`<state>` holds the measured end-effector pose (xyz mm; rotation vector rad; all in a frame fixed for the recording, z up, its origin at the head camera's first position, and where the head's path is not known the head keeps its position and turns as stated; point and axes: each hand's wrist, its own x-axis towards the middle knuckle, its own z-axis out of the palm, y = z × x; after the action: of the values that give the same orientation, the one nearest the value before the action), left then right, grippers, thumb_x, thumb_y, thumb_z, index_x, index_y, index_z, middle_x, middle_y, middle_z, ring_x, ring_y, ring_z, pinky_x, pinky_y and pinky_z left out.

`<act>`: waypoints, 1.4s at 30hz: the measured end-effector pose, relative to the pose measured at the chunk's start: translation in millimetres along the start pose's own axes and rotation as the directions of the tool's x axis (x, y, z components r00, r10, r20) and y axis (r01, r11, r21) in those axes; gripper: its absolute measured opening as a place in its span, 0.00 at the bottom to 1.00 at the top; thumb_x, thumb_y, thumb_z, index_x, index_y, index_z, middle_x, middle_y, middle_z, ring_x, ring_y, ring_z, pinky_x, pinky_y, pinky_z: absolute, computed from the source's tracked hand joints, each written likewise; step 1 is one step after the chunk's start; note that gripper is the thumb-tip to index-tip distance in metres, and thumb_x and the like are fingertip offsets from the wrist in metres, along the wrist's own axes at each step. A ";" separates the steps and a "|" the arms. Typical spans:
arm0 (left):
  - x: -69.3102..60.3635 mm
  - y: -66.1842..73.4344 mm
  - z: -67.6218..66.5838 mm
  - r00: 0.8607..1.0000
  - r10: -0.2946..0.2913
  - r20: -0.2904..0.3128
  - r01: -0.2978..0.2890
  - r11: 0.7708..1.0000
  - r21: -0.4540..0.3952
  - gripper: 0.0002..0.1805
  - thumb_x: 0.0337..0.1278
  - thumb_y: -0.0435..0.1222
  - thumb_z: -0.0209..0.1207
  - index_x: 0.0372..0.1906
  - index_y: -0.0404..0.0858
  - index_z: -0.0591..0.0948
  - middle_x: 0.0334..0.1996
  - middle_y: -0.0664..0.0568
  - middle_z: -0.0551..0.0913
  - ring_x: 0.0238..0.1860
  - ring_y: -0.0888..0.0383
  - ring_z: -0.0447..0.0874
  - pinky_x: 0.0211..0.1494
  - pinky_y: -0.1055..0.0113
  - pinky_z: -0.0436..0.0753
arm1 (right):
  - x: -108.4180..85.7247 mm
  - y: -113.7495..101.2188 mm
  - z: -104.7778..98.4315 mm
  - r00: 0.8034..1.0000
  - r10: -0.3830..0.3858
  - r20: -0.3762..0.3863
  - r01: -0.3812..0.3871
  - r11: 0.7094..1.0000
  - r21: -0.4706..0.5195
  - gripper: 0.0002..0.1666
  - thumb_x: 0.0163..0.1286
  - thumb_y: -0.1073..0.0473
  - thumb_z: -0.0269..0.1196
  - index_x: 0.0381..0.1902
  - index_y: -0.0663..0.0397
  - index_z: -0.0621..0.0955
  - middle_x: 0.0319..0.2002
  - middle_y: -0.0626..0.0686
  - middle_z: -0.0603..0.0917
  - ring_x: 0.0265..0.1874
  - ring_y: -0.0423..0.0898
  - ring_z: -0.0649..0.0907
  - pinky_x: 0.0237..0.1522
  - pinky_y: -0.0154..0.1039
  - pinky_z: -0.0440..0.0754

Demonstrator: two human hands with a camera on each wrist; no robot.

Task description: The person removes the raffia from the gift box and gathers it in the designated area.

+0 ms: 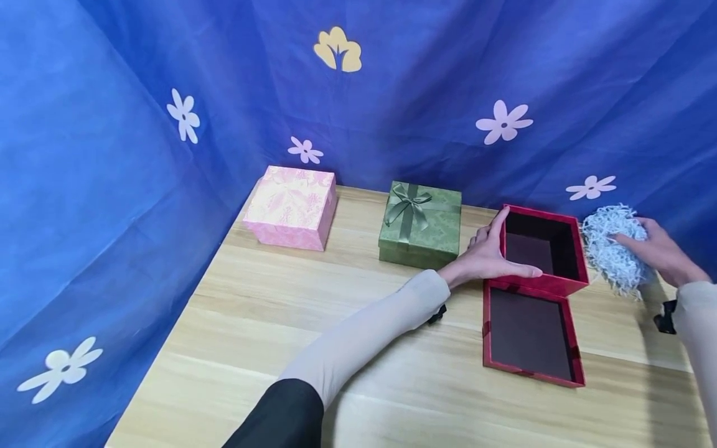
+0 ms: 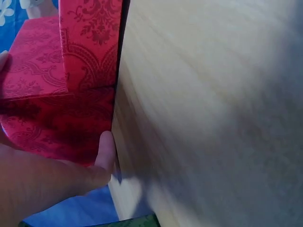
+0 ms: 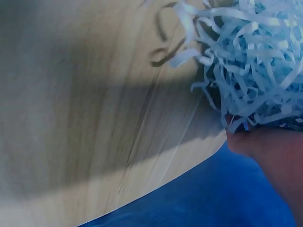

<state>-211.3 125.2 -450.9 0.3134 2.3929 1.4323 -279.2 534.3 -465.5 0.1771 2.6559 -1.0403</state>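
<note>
The red box stands uncovered, its dark inside bare. My left hand spans its left side, thumb on the near wall and fingers along the far left corner; in the left wrist view that hand rests against the patterned red side. In front of the box lies its red lid, inner side up. To the right of the box, my right hand grips a bundle of pale blue shredded paper. The right wrist view shows the shreds at the thumb side of the hand.
A green box with a ribbon bow is left of the red box, and a pink box stands farther left. Behind the wooden table hangs a blue curtain with flower shapes.
</note>
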 end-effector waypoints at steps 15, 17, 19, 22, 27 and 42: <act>-4.9 10.8 -7.5 0.997 0.070 -0.041 -0.071 0.997 -0.024 0.78 0.44 0.56 0.86 0.89 0.69 0.37 0.87 0.55 0.51 0.83 0.51 0.54 0.78 0.50 0.69 | -23.6 -13.2 4.5 0.992 -0.069 -0.107 0.077 0.994 0.076 0.57 0.87 0.36 0.44 0.84 0.75 0.34 0.81 0.81 0.31 0.80 0.80 0.38 0.77 0.77 0.38; -6.9 12.9 -10.2 0.996 0.073 -0.048 -0.073 0.997 -0.007 0.78 0.45 0.57 0.85 0.89 0.67 0.38 0.86 0.55 0.53 0.82 0.53 0.55 0.77 0.53 0.71 | -27.3 -20.2 6.6 0.981 -0.105 -0.164 0.110 0.994 0.023 0.53 0.89 0.39 0.43 0.83 0.79 0.39 0.80 0.85 0.38 0.80 0.81 0.43 0.78 0.75 0.41; -9.9 14.8 -12.7 0.995 0.079 -0.052 -0.079 0.997 0.003 0.77 0.46 0.57 0.85 0.90 0.66 0.39 0.85 0.55 0.54 0.82 0.54 0.56 0.77 0.55 0.71 | -32.3 -26.9 9.5 0.965 -0.129 -0.227 0.125 0.992 -0.034 0.49 0.90 0.43 0.42 0.82 0.81 0.44 0.79 0.87 0.45 0.79 0.81 0.47 0.78 0.74 0.45; -14.8 17.5 -15.9 0.993 0.102 -0.054 -0.101 0.995 0.013 0.75 0.48 0.57 0.83 0.90 0.64 0.39 0.86 0.55 0.54 0.83 0.54 0.55 0.77 0.55 0.71 | -42.2 -34.2 13.2 0.938 -0.141 -0.316 0.120 0.989 -0.085 0.44 0.90 0.46 0.42 0.83 0.79 0.51 0.78 0.86 0.49 0.81 0.78 0.47 0.76 0.79 0.41; -23.8 22.0 -20.3 0.991 0.122 -0.057 -0.123 0.992 -0.015 0.73 0.51 0.57 0.82 0.90 0.64 0.40 0.87 0.56 0.52 0.84 0.54 0.53 0.78 0.52 0.70 | -63.3 -45.0 17.5 0.899 -0.101 -0.425 0.074 0.994 -0.079 0.42 0.88 0.46 0.44 0.85 0.70 0.56 0.81 0.79 0.51 0.83 0.73 0.46 0.73 0.82 0.34; -46.9 36.6 -57.8 0.978 0.183 -0.101 -0.196 0.971 -0.135 0.65 0.56 0.53 0.80 0.90 0.55 0.51 0.84 0.57 0.60 0.79 0.62 0.61 0.77 0.55 0.71 | -119.0 -111.1 61.3 0.857 -0.146 -0.495 0.250 0.957 0.149 0.31 0.87 0.50 0.57 0.82 0.48 0.70 0.71 0.49 0.75 0.64 0.29 0.75 0.61 0.19 0.69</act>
<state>-190.1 79.0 -385.3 0.4628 2.3634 1.7285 -176.5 409.9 -400.5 0.2323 3.0480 -1.5184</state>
